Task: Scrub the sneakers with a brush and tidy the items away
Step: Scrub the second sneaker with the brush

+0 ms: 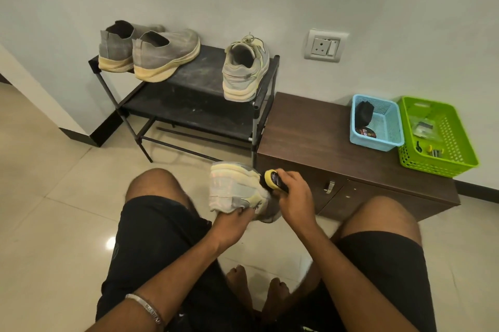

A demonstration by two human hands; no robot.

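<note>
Between the person's knees, above the tiled floor (pixel 54 183), both forearms reach forward. The left hand (pixel 235 219) comes up from below, its grip closed on the underside of a pale sneaker (pixel 235 188), fingers tucked under it. The right hand (pixel 293 196) is curled round a brush (pixel 274 179) with a yellow back, whose dark bristles touch the sneaker's right end. That sneaker is whitish with yellow-green trim and lies on its side. Its mate (pixel 244 69) stands on the black shoe rack (pixel 194 105), beside a grey pair (pixel 145 49). A blue basket (pixel 378 123) and a green basket (pixel 437 137) sit on the brown cabinet (pixel 310 129).
</note>
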